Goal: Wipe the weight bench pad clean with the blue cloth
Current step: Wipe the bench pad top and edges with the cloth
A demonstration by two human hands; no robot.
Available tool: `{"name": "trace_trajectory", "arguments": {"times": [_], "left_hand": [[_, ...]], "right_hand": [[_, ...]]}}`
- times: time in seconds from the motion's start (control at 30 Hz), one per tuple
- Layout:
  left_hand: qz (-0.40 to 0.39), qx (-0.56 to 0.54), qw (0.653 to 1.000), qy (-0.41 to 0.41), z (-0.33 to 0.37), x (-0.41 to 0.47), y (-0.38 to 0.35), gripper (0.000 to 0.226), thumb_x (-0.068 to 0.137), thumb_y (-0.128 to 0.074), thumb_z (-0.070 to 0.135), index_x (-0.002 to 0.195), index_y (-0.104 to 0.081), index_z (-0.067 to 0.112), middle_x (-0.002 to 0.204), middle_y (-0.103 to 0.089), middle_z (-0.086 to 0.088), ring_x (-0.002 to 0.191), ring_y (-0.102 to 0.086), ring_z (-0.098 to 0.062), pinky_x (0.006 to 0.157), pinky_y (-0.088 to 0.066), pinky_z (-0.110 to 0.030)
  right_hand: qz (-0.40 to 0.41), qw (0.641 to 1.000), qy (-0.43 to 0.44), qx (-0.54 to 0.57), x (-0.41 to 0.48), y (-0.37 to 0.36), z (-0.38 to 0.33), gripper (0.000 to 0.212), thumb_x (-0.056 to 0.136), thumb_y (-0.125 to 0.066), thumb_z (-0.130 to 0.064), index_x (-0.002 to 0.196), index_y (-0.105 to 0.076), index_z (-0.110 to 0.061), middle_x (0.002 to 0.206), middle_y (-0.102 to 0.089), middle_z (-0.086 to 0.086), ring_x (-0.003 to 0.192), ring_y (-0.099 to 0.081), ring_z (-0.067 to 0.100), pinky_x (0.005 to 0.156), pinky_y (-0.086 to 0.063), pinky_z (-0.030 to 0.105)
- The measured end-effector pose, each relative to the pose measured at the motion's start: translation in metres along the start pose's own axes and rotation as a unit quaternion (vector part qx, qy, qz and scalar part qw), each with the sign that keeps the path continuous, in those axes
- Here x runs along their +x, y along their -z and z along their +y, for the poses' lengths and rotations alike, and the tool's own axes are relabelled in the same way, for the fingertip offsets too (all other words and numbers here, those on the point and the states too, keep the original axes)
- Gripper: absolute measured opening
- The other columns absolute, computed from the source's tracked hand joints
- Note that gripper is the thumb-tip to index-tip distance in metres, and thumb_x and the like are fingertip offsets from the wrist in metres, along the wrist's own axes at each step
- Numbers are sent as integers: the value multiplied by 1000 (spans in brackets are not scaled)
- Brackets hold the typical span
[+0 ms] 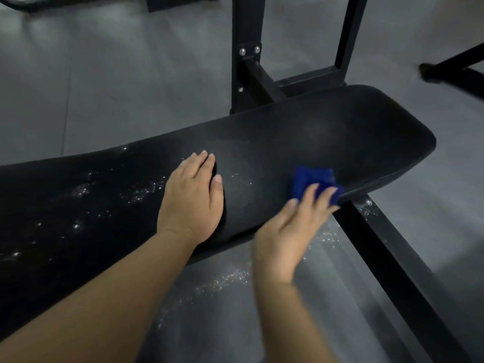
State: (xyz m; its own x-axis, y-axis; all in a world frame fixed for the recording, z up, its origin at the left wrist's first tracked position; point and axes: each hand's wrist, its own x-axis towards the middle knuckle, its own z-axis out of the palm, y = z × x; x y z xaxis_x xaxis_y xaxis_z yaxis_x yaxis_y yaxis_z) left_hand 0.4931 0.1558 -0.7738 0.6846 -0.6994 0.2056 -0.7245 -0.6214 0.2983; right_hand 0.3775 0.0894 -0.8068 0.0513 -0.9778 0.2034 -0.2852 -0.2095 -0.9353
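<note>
The black weight bench pad (327,142) runs from the left edge to the right of the view. White specks (141,191) dot its left half. My left hand (192,197) rests flat on the pad's middle, fingers straight. The folded blue cloth (313,180) lies at the pad's near edge on the right. My right hand (290,231) presses straight fingers onto the cloth; the hand is blurred.
Black steel uprights (247,48) stand behind the pad. A black frame rail (392,260) runs along the floor at the right. White crumbs (225,280) are scattered on the grey floor (104,74) under the pad's near edge. Another black leg (450,66) sits far right.
</note>
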Motion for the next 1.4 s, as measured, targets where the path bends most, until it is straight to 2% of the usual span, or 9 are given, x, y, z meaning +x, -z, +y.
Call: {"name": "trace_trajectory", "arguments": {"times": [0.13,0.3,0.47,0.63,0.73,0.93,1.03,1.23,1.4], "left_hand": [[-8,15,1000,-6,2,3,1,58,95,-26,36,142,-40,7,149,-40,-7,140,-29,-21,118,-18,-36],[-37,12,999,4,2,3,2,56,93,-35,28,145,-35,7,151,-36,-8,140,-28,-21,118,-17,-34],[-32,-4,999,5,1,3,4,60,89,-27,27,144,-37,6,150,-38,-9,140,-29,-22,118,-18,-34],[-16,-17,1000,-3,0,2,1,61,88,-26,28,144,-38,6,149,-40,-9,140,-29,-22,118,-18,-34],[-16,-21,1000,1,1,2,2,63,87,-23,29,144,-37,7,149,-40,-9,139,-30,-22,118,-17,-34],[-21,-88,996,15,2,1,16,54,94,-34,19,147,-29,11,153,-32,-6,142,-23,-18,118,-14,-32],[-24,-73,997,19,-12,-4,32,55,93,-35,22,148,-29,14,154,-30,-5,143,-23,-18,118,-17,-38],[-47,56,993,93,-67,-32,50,61,97,-24,42,150,-20,12,159,-16,-5,147,-9,-19,119,-11,-40],[-56,100,990,86,-84,-20,48,67,96,-18,46,151,-15,7,160,-13,-8,147,-6,-19,120,-5,-37]], "right_hand": [[-29,994,-40,-99,55,15,3,44,102,-32,-14,145,-35,-9,160,-13,5,147,6,26,110,1,16],[-132,940,119,-291,-36,-2,-18,52,90,-33,-16,141,-43,-9,151,-34,14,142,-20,38,116,-15,49],[-232,881,231,-340,-18,6,-21,52,86,-31,-18,134,-51,-11,144,-47,12,135,-39,33,112,-27,44],[-174,909,99,-364,70,15,-14,46,98,-31,-16,144,-38,-11,156,-26,10,144,-18,33,117,-14,42],[-176,898,132,-381,43,-5,-30,52,90,-30,-14,138,-45,-7,149,-38,16,137,-31,39,108,-30,45],[-376,852,225,-287,0,0,-49,51,96,-29,-22,147,-31,-24,158,-19,-2,147,-10,17,117,-9,28],[-346,863,216,-299,49,7,-37,46,96,-43,-16,142,-43,-19,155,-30,2,145,-21,23,115,-13,28],[-246,879,104,-395,73,-16,-36,51,97,-32,-20,148,-28,-18,159,-17,6,146,-12,31,116,-16,41],[-317,853,200,-364,-11,-32,-60,53,98,-22,-30,150,-23,-19,160,-14,3,146,-11,29,116,-15,40]]}}
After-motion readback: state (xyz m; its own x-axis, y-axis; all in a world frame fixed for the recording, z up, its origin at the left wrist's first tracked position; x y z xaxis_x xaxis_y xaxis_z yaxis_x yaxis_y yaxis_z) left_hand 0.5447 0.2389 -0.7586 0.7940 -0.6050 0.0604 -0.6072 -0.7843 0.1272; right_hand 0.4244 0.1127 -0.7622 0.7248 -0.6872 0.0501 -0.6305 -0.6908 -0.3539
